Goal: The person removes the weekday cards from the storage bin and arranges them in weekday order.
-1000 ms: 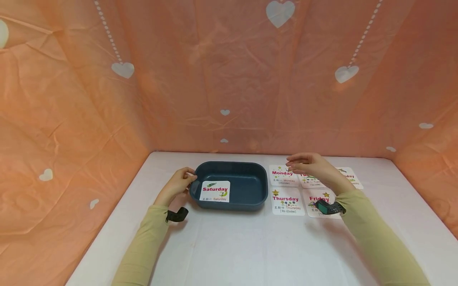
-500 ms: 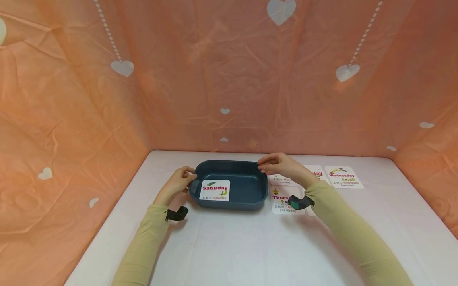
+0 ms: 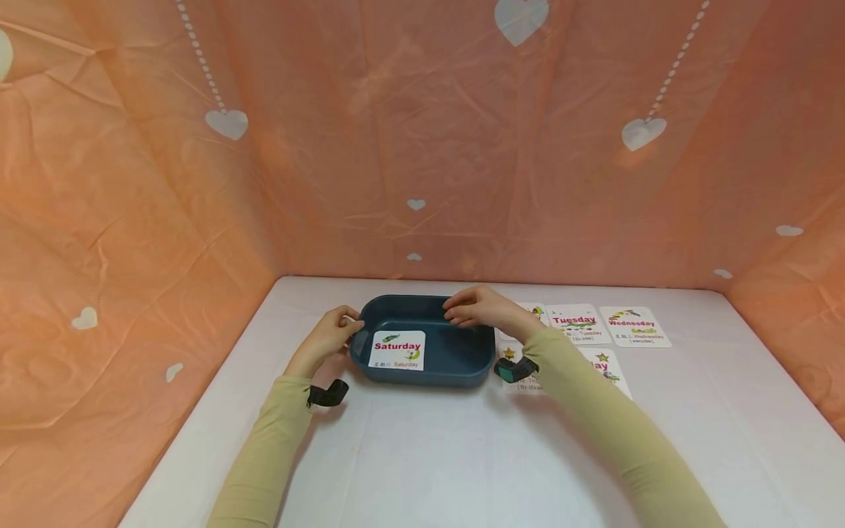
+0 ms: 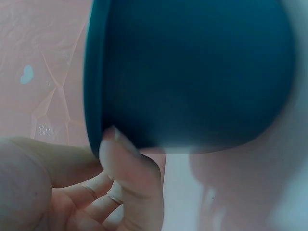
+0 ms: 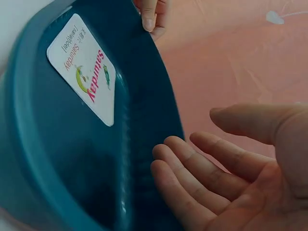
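A dark blue oblong tray stands near the back of the table. Inside it, at the left, lies a white card printed "Saturday", tilted against the front wall. My left hand pinches the tray's left rim between thumb and fingers; the left wrist view shows the thumb at the rim. Over the right part of the tray hovers my right hand, its fingers loosely bent and holding nothing. In the right wrist view, the fingers spread apart from the thumb beside the tray wall.
Right of the tray lie day cards in two rows: Tuesday, Wednesday and a partly hidden card behind, two more in front, partly covered by my right sleeve. An orange cloth with hearts rises behind the white table.
My right hand has moved left from above the Monday and Tuesday cards to over the tray, uncovering Tuesday and Wednesday. The left hand stays on the tray's rim.
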Tool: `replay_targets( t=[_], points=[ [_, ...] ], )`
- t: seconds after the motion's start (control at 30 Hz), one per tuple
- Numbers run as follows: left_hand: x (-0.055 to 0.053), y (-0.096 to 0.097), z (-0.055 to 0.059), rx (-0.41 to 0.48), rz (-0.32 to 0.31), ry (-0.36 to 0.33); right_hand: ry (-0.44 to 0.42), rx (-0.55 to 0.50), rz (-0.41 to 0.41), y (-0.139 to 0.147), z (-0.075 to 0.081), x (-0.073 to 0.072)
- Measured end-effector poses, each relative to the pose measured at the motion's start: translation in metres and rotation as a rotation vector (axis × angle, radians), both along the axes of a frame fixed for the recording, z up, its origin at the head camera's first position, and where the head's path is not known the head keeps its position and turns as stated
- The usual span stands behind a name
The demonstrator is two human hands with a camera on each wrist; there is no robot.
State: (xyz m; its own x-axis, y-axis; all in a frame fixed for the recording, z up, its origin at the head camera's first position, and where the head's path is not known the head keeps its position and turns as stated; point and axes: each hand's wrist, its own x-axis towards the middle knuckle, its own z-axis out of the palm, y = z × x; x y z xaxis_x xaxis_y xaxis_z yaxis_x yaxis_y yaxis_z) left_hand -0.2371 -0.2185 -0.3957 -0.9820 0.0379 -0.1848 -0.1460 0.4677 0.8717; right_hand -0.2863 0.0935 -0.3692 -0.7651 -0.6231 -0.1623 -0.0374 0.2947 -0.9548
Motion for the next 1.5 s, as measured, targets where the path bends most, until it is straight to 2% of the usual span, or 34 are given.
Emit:
replay_targets(
  t=[0.23, 0.53, 0.97, 1.37, 1.5],
  points=[
    [0.000, 0.000, -0.002, -0.012, -0.003, -0.008, -0.044, 0.062, 0.026, -0.016, -0.012, -0.004],
    [0.000, 0.000, 0.000, -0.008, -0.002, 0.000, -0.086, 0.113, 0.007, -0.027, -0.014, -0.009],
    [0.001, 0.001, 0.001, -0.006, 0.005, 0.008, -0.217, 0.142, -0.001, -0.039, -0.019, -0.016],
    [0.001, 0.001, 0.002, -0.007, 0.006, 0.005, -0.287, 0.115, -0.012, -0.049, -0.020, -0.019],
    [0.002, 0.001, 0.001, -0.009, 0.009, 0.000, -0.285, 0.123, -0.008, -0.052, -0.021, -0.018]
  ],
)
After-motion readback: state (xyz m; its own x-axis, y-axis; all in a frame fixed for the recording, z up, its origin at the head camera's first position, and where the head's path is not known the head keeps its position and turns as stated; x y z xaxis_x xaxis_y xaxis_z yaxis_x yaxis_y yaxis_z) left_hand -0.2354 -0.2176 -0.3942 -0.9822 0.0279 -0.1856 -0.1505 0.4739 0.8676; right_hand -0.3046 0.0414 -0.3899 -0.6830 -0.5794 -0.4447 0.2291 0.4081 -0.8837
